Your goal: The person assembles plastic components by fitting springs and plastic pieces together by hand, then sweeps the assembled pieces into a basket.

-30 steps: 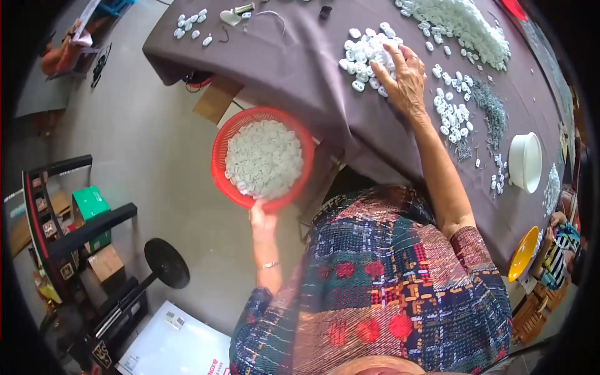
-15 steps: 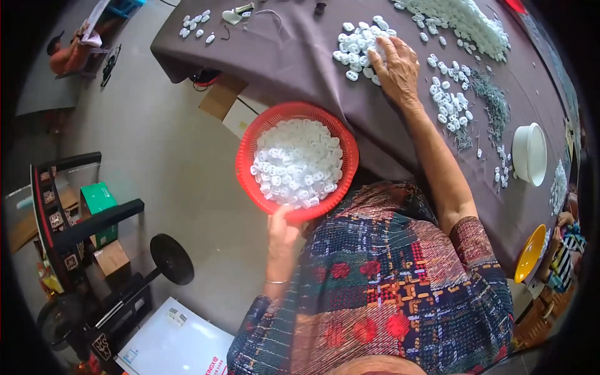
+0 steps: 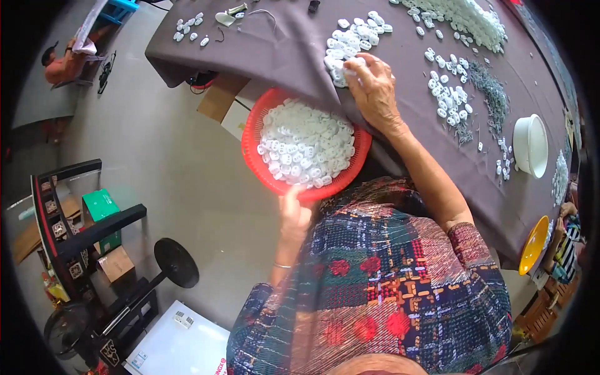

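My left hand is closed on the near rim of a red plastic basket, thumb over the edge. The basket, full of small white oval plastic pieces with two holes, is tilted just under the table's front edge. On the table, my right hand is cupped with fingers curled over the near end of a loose heap of the same pieces. Some white pieces show between its thumb and fingers; those under the palm are hidden.
The brown-clothed table also bears a large white heap, thin grey metal bits, and a white tub. A yellow bowl is at the right edge. Left on the floor stand a black-framed rack and boxes. Another person sits far left.
My right hand has come nearer the table's front edge, drawing the heap of white pieces along. The basket in my left hand has shifted up and right, closer against the table edge.
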`<action>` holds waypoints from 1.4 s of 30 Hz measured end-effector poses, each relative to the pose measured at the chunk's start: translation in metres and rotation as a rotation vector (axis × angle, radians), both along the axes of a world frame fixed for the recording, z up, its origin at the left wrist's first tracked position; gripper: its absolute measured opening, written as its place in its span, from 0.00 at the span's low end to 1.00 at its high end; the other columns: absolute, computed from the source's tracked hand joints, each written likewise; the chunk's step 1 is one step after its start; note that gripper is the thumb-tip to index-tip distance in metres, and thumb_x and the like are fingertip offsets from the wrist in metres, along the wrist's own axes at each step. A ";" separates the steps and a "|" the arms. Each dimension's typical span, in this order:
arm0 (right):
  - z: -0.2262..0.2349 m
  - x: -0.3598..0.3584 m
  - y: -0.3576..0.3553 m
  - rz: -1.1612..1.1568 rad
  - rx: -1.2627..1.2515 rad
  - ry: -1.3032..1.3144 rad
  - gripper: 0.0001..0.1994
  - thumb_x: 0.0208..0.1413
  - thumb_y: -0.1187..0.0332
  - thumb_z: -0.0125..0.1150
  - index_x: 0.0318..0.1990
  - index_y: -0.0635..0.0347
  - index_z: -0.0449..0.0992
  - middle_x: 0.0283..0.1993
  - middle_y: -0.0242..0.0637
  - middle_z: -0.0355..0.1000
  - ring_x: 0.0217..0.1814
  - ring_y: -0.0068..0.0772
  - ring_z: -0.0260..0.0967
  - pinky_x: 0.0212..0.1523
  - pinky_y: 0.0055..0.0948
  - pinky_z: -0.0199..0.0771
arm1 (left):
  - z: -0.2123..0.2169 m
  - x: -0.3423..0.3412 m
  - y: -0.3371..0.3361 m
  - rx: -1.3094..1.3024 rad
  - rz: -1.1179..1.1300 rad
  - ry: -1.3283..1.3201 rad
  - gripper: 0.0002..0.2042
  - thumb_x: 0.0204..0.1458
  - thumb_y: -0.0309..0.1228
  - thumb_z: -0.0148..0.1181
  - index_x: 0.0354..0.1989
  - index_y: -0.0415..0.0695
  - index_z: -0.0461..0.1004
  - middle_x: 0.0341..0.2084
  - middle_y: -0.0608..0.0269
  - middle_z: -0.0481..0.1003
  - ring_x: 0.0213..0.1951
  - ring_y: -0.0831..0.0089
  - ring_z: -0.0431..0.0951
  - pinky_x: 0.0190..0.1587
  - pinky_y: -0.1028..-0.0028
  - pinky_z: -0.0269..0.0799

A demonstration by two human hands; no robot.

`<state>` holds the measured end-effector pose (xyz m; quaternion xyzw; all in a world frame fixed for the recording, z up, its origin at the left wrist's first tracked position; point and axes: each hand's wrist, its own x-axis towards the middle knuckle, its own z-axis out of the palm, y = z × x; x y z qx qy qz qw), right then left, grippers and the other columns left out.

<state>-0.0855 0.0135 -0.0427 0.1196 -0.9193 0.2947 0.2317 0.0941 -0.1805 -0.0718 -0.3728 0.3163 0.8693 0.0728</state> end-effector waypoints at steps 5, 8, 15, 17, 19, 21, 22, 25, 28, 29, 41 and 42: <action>0.003 0.025 -0.021 0.199 -0.124 -0.021 0.14 0.46 0.74 0.60 0.44 0.52 0.73 0.51 0.45 0.64 0.54 0.45 0.60 0.53 0.38 0.61 | -0.003 -0.003 0.007 0.019 0.046 0.062 0.29 0.42 0.13 0.44 0.58 0.41 0.55 0.55 0.55 0.62 0.53 0.59 0.66 0.54 0.57 0.68; 0.011 0.042 -0.039 0.321 -0.128 -0.002 0.15 0.43 0.75 0.61 0.42 0.53 0.73 0.52 0.45 0.63 0.54 0.45 0.61 0.54 0.39 0.61 | 0.003 -0.006 0.006 -0.010 0.034 0.057 0.26 0.44 0.16 0.45 0.56 0.43 0.58 0.49 0.56 0.66 0.48 0.56 0.70 0.46 0.54 0.74; 0.030 0.053 -0.047 0.604 -0.182 -0.037 0.17 0.35 0.71 0.67 0.38 0.55 0.73 0.50 0.44 0.65 0.55 0.45 0.61 0.53 0.42 0.62 | 0.023 -0.009 0.007 -0.012 -0.011 0.068 0.27 0.42 0.17 0.47 0.55 0.44 0.58 0.50 0.57 0.66 0.49 0.57 0.70 0.45 0.54 0.74; 0.046 0.026 -0.035 0.572 -0.086 0.105 0.18 0.35 0.70 0.67 0.39 0.54 0.74 0.50 0.43 0.65 0.55 0.44 0.62 0.54 0.41 0.62 | 0.015 -0.007 -0.001 -0.009 -0.057 -0.001 0.26 0.43 0.17 0.47 0.54 0.43 0.59 0.47 0.56 0.67 0.46 0.58 0.72 0.43 0.56 0.76; 0.048 -0.022 -0.012 0.292 -0.100 0.179 0.20 0.35 0.70 0.69 0.42 0.53 0.75 0.52 0.40 0.65 0.56 0.43 0.61 0.55 0.38 0.60 | 0.009 -0.005 -0.002 -0.024 -0.011 0.029 0.25 0.43 0.17 0.47 0.54 0.42 0.59 0.45 0.54 0.68 0.44 0.58 0.73 0.42 0.56 0.76; 0.035 -0.081 0.031 0.018 0.006 0.109 0.19 0.44 0.58 0.64 0.47 0.47 0.74 0.56 0.39 0.64 0.60 0.44 0.57 0.58 0.40 0.57 | 0.018 -0.008 0.001 -0.013 0.021 -0.038 0.25 0.44 0.16 0.46 0.54 0.42 0.59 0.45 0.54 0.68 0.44 0.58 0.73 0.41 0.56 0.76; 0.029 -0.103 0.049 -0.112 0.086 0.076 0.20 0.48 0.52 0.61 0.49 0.45 0.74 0.58 0.39 0.63 0.62 0.44 0.55 0.59 0.40 0.56 | 0.016 -0.008 0.000 -0.015 0.021 -0.042 0.25 0.44 0.16 0.46 0.54 0.42 0.59 0.45 0.54 0.68 0.44 0.58 0.73 0.41 0.55 0.76; 0.016 -0.135 0.065 -0.215 0.113 -0.240 0.23 0.51 0.43 0.52 0.51 0.42 0.72 0.60 0.40 0.61 0.64 0.43 0.52 0.61 0.41 0.52 | 0.015 -0.008 -0.004 0.011 0.001 -0.009 0.25 0.43 0.16 0.46 0.55 0.42 0.59 0.45 0.54 0.68 0.43 0.57 0.73 0.41 0.55 0.76; -0.001 -0.135 0.045 -0.136 0.160 -0.228 0.25 0.50 0.42 0.51 0.52 0.42 0.72 0.60 0.37 0.62 0.64 0.41 0.53 0.62 0.42 0.49 | 0.014 -0.007 -0.005 -0.022 0.012 -0.046 0.26 0.43 0.16 0.47 0.55 0.41 0.59 0.45 0.54 0.69 0.43 0.58 0.73 0.42 0.55 0.76; -0.007 -0.135 0.041 -0.092 0.133 -0.188 0.25 0.50 0.42 0.51 0.52 0.43 0.72 0.59 0.37 0.62 0.64 0.41 0.53 0.62 0.42 0.49 | 0.013 -0.009 -0.005 -0.001 -0.005 -0.038 0.26 0.43 0.16 0.48 0.55 0.41 0.59 0.44 0.54 0.69 0.43 0.58 0.73 0.42 0.55 0.76; 0.009 -0.067 -0.016 0.329 -0.021 -0.135 0.19 0.47 0.55 0.62 0.44 0.53 0.74 0.51 0.34 0.69 0.58 0.39 0.59 0.58 0.40 0.56 | 0.010 -0.017 -0.006 -0.053 0.013 -0.102 0.26 0.44 0.16 0.46 0.55 0.41 0.59 0.46 0.55 0.69 0.46 0.58 0.72 0.45 0.54 0.75; 0.011 -0.059 -0.020 0.393 -0.037 -0.142 0.18 0.47 0.56 0.61 0.44 0.54 0.74 0.51 0.35 0.69 0.57 0.39 0.59 0.57 0.40 0.56 | 0.012 -0.017 -0.005 -0.047 0.014 -0.088 0.26 0.44 0.16 0.46 0.56 0.42 0.59 0.47 0.54 0.69 0.46 0.57 0.72 0.45 0.55 0.75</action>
